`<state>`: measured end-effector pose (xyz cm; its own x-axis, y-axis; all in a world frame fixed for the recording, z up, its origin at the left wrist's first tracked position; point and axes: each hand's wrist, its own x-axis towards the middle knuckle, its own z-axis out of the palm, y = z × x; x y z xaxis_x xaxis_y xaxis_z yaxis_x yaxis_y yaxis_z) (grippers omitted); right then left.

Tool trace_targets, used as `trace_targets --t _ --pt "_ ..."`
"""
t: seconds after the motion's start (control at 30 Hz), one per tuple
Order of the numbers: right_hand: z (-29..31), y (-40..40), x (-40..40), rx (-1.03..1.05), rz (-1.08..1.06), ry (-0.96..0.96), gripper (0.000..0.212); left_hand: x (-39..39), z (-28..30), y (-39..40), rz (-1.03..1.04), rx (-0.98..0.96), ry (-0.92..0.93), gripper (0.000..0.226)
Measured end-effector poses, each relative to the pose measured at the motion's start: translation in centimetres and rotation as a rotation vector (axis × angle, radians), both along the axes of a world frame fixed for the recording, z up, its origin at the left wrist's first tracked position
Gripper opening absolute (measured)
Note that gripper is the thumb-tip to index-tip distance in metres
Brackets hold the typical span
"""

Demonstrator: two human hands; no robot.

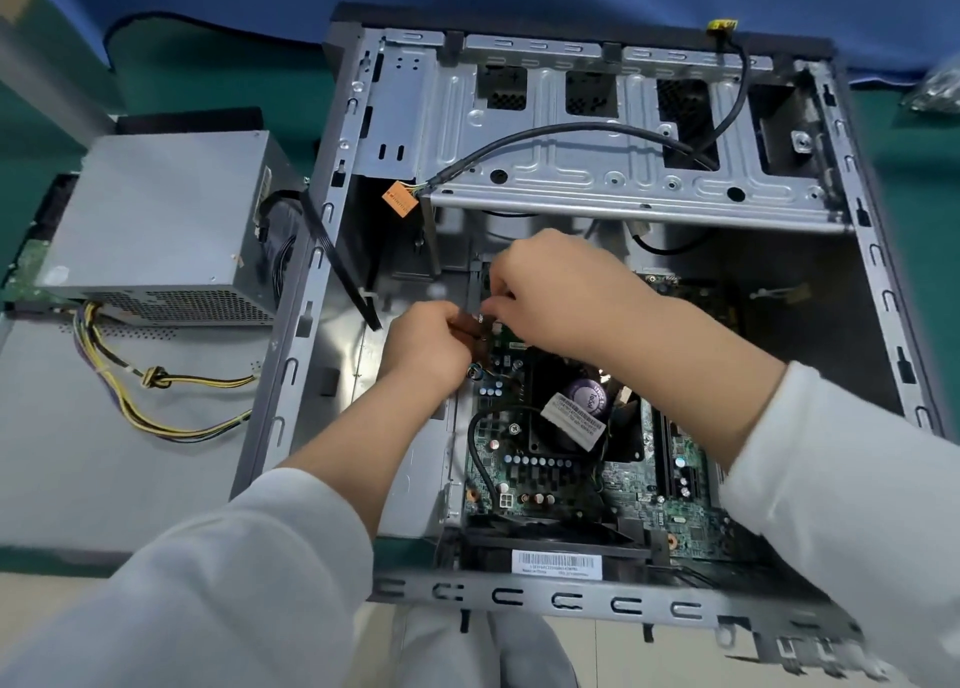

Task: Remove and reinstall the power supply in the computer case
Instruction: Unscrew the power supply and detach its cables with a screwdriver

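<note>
The grey power supply (156,220) lies outside the open computer case (571,604), to its left, on a grey side panel. Its yellow and black cable bundle (135,391) trails over that panel. Inside the case, both hands meet at the upper left corner of the green motherboard (649,500). My left hand (426,344) has its fingers curled and pinches a small dark connector there. My right hand (561,292) reaches over from the right, with fingers curled down on the same spot. What my right fingers hold is hidden.
A black cable (571,134) with an orange connector (399,200) runs across the metal drive cage (597,188). The CPU fan (576,412) sits below the hands. A black flat strip (337,266) leans over the case's left wall. Green mat and blue cloth lie behind.
</note>
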<state>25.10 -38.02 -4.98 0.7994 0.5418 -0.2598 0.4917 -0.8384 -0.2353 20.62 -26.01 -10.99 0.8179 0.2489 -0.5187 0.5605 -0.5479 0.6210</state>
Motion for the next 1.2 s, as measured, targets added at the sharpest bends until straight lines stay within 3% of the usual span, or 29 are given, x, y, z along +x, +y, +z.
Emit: trace_targets --t 0.33,0.43,0.57,0.77,0.93,1.03,1.2 --pt "0.5 1.1 0.5 -0.063 0.092 0.014 0.044 0.0 0.1 0.0 -0.044 0.017 -0.003 0.012" --pt "0.6 1.5 0.4 -0.091 0.127 0.000 0.038 0.0 0.2 -0.1 -0.068 0.069 -0.013 0.012" --pt "0.6 1.6 0.3 -0.139 0.235 0.003 0.011 0.0 0.3 -0.1 -0.108 0.115 -0.026 0.022" --pt "1.1 1.8 0.9 -0.160 0.496 0.022 0.023 -0.2 0.3 -0.3 -0.075 0.095 -0.060 0.011" --pt "1.5 2.2 1.0 -0.338 0.387 -0.065 0.016 -0.1 0.0 0.0 -0.115 0.116 -0.078 0.028" --pt "1.9 2.6 0.8 -0.423 0.415 -0.135 0.019 -0.1 -0.1 -0.1 -0.136 0.133 -0.099 0.016" --pt "1.9 2.6 0.8 -0.300 0.466 -0.050 0.013 -0.1 -0.3 0.0 -0.120 0.092 -0.118 0.010"
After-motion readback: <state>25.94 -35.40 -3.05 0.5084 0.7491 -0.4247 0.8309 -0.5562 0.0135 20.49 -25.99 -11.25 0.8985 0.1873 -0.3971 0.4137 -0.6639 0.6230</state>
